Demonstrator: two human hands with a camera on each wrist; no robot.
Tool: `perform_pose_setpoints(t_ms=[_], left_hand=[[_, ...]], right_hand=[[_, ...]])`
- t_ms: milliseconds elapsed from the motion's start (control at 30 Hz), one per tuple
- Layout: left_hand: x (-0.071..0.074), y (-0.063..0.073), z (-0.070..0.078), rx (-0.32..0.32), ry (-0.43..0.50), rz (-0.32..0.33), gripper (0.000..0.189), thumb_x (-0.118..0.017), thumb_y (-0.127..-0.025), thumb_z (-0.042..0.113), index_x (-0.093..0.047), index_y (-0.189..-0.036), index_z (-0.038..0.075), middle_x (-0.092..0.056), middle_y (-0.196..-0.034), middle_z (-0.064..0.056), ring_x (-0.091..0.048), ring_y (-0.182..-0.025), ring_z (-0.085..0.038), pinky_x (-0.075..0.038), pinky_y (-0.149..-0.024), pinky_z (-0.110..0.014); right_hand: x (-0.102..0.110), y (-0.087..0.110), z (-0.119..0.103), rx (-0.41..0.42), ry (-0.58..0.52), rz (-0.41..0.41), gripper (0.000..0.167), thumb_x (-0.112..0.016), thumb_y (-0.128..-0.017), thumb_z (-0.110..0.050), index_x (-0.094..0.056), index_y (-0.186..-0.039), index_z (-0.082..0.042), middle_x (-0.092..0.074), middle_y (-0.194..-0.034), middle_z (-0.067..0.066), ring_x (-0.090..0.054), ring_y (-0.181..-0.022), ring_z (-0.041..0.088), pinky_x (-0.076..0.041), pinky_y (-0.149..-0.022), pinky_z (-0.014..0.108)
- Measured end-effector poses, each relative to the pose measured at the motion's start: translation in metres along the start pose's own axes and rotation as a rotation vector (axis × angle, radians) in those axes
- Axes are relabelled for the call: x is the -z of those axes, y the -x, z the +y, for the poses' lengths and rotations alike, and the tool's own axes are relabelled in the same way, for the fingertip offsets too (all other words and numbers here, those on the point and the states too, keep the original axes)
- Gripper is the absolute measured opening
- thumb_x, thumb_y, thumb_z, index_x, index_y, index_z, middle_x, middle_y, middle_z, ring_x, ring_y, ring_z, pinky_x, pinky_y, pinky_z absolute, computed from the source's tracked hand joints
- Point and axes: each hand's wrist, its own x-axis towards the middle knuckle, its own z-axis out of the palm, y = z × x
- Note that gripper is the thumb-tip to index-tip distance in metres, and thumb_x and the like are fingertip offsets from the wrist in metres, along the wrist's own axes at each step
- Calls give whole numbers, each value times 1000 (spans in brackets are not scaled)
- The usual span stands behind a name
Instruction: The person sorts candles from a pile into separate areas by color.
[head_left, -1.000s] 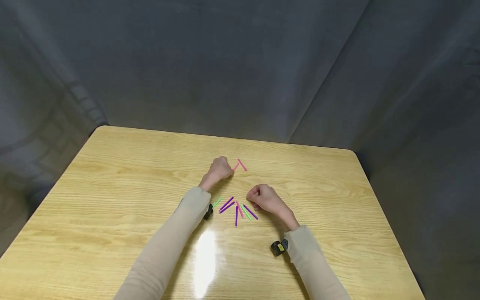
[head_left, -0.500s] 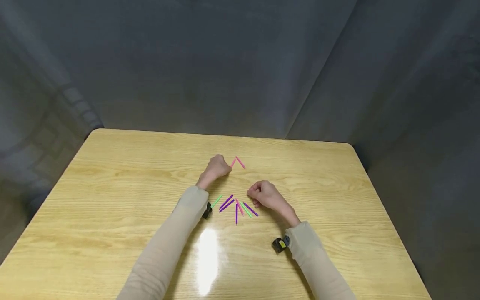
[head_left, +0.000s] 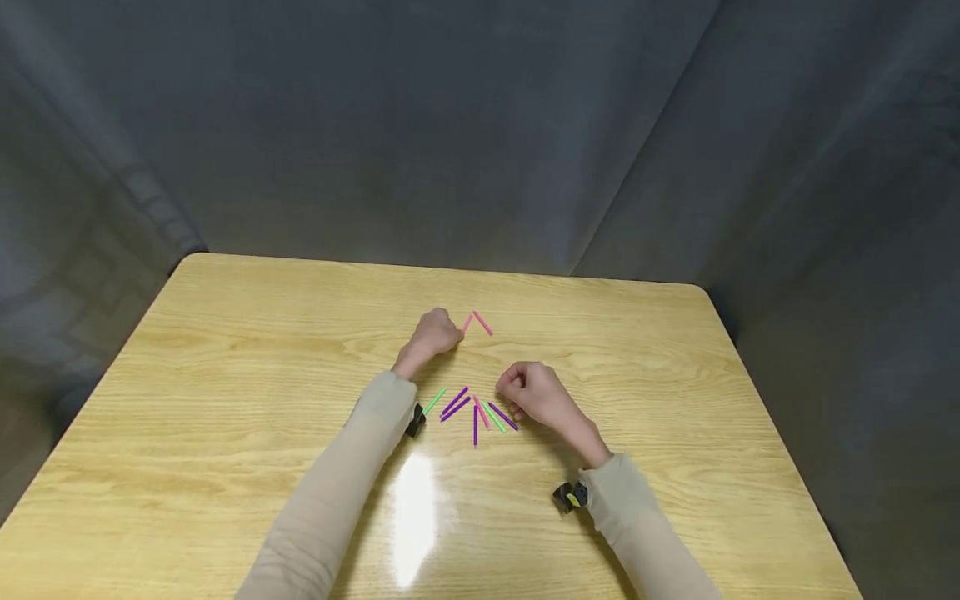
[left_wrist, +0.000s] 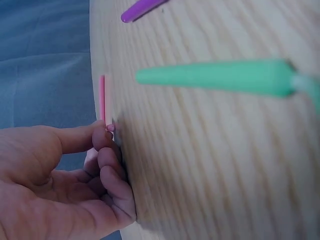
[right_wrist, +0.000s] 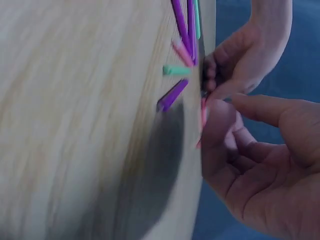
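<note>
The left hand [head_left: 435, 332] pinches one end of a pink stick [head_left: 467, 323] near the frame's centre, on the surface [head_left: 225, 375]. The stick looks light, thin and stiff; fingertips suit it. The right hand [head_left: 534, 392] is curled, holding nothing visible.

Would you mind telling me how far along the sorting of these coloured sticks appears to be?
Seemingly early. Done: one pink stick lies apart at the far side of the table. In hand: the left hand pinches a second pink stick beside it; the right hand hovers, fingers curled, by the pile. Left: purple sticks, green sticks and another pink one remain mixed.
</note>
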Motion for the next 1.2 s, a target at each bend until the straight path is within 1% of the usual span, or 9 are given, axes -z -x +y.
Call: perform_pose_setpoints(t_ms=[167,267,367,567,733,867,967,1100,1200], left_hand=[[-1,-1,1,-27,3,-26,50,-58,-96,14,-36,-51,14,-27,-46,5,-25,-40,-7,-24,-40,-22],[-2,-2,1,-24,-3,-12,51,-59,-96,14,-36,-50,14,-27,-46,4,-24,-40,-8,-24,-41,-22],[-4,-1,1,-16,-4,3,49,-60,-94,13,-37,-51,14,-28,-47,3,-26,-41,-9,-25,-41,-23],[-10,2,-1,-18,-12,19,40,-62,-91,13,-42,-56,13,-39,-53,1,-35,-46,-10,-30,-43,-22],[-11,1,-2,-13,-23,46,47,-62,-90,13,-39,-50,14,-32,-46,3,-29,-41,-9,-25,-41,-22],[-10,1,-1,-26,-26,53,43,-63,-89,12,-40,-53,14,-35,-50,3,-32,-45,-10,-28,-43,-23],[-10,1,0,-22,-19,44,40,-63,-89,12,-40,-56,13,-35,-53,2,-33,-47,-10,-29,-44,-23],[-11,0,2,-12,-23,30,45,-62,-90,12,-37,-54,14,-30,-50,3,-28,-43,-9,-24,-41,-22],[-9,1,2,-9,-23,20,46,-62,-91,12,-37,-52,14,-29,-48,4,-27,-42,-8,-23,-40,-21]], right_hand=[[-8,9,-9,28,200,3,12,-63,-90,-2,-64,-78,-3,-59,-61,5,-54,-48,15,-47,-48,26],[-14,13,-13,36,312,9,17,-67,-88,-4,-62,-72,-7,-57,-60,-1,-47,-49,10,-41,-49,23],[-21,17,-15,45,381,19,20,-69,-86,-5,-60,-69,-10,-55,-62,-5,-44,-53,8,-39,-51,23],[-28,22,-15,49,430,53,27,-74,-80,-6,-56,-61,-12,-53,-58,-6,-47,-52,10,-43,-53,26],[-30,21,-13,71,472,59,29,-78,-78,-9,-55,-60,-12,-52,-57,-5,-49,-52,11,-44,-53,28],[-31,20,-13,56,473,61,31,-78,-79,-8,-54,-59,-12,-51,-55,-4,-48,-50,11,-44,-52,27],[-31,21,-12,41,461,60,31,-77,-79,-8,-54,-59,-12,-50,-55,-4,-48,-50,12,-43,-51,26],[-32,22,-12,29,459,58,30,-77,-79,-8,-54,-60,-12,-51,-56,-3,-48,-50,12,-43,-51,27],[-33,22,-12,28,464,61,30,-76,-80,-7,-54,-60,-12,-50,-55,-3,-47,-50,12,-41,-50,26]])
